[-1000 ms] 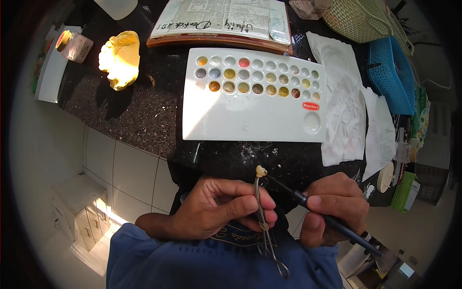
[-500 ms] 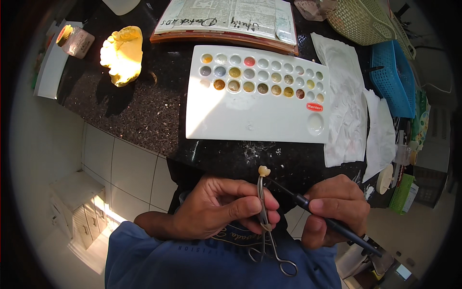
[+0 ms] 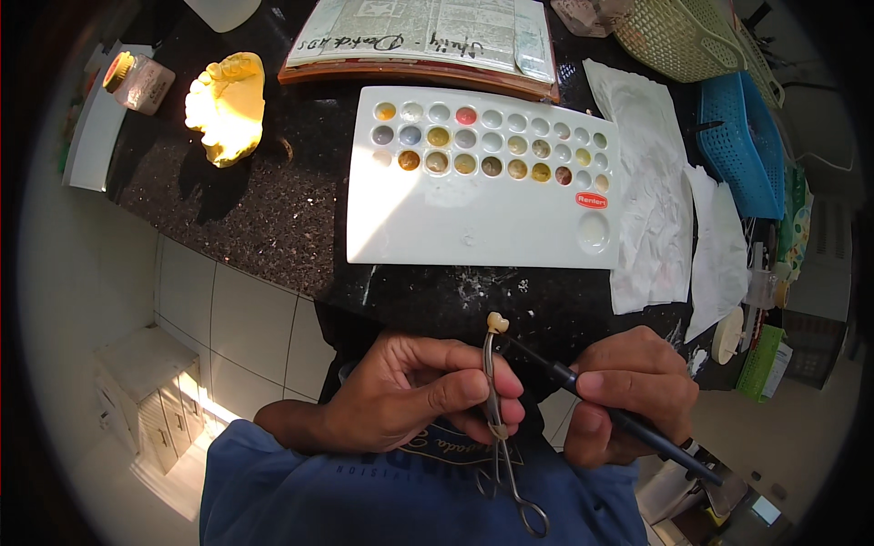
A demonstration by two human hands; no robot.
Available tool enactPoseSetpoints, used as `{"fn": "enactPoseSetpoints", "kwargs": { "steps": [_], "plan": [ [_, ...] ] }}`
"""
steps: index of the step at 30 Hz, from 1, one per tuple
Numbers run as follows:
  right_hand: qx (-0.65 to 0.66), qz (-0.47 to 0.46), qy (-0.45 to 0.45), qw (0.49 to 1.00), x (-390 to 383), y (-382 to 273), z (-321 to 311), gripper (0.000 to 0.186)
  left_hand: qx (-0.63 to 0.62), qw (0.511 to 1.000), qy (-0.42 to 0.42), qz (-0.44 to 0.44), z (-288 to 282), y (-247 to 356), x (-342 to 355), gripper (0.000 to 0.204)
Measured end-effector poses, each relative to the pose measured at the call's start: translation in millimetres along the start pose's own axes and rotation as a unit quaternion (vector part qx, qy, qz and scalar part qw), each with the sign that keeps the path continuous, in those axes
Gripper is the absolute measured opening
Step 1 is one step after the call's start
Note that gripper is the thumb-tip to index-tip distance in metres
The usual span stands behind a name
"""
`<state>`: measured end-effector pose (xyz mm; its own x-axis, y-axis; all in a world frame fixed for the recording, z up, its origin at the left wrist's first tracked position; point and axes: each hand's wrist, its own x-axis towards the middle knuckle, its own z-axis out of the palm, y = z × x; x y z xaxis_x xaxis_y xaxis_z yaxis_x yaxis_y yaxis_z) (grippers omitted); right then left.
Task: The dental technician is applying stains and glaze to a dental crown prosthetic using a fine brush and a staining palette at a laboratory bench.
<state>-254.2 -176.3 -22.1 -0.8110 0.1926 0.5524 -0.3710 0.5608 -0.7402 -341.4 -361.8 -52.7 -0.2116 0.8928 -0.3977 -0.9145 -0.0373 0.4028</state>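
My left hand [image 3: 414,400] grips metal locking forceps [image 3: 496,419] upright, near my chest. Their tip clamps a small cream tooth crown [image 3: 496,321]. My right hand [image 3: 628,391] holds a thin dark brush [image 3: 583,387], slanted up to the left, with its tip touching the crown. Just beyond both hands, on the dark granite counter [image 3: 264,218], lies a white mixing palette [image 3: 478,182] whose several small wells hold yellow, brown, grey and red pastes.
A yellow dental cast [image 3: 228,105] and a small jar [image 3: 137,80] sit at the far left. White tissues [image 3: 651,200] lie right of the palette, with blue [image 3: 742,146] and cream baskets [image 3: 678,36] behind. A paper-covered board [image 3: 428,36] lies at the back.
Both hands stay almost in place, the brush tip still at the crown. The view has shifted slightly, so the counter items sit a little higher in the picture.
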Motion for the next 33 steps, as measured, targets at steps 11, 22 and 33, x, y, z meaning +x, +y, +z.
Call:
{"fn": "enactPoseSetpoints", "kwargs": {
  "steps": [11,22,33],
  "plan": [
    [0.008,-0.007,-0.001,1.000,-1,0,-3,0.020,-0.024,1.000,-0.008,0.006,-1,-1,0,0.025],
    [0.009,-0.009,-0.005,1.000,1,1,-2,0.022,0.036,0.999,-0.003,0.008,1,1,1,0.025],
    [0.045,-0.018,0.026,0.998,-10,5,-7,0.020,0.140,0.982,0.003,0.130,-1,-13,3,0.015]
  ]
}}
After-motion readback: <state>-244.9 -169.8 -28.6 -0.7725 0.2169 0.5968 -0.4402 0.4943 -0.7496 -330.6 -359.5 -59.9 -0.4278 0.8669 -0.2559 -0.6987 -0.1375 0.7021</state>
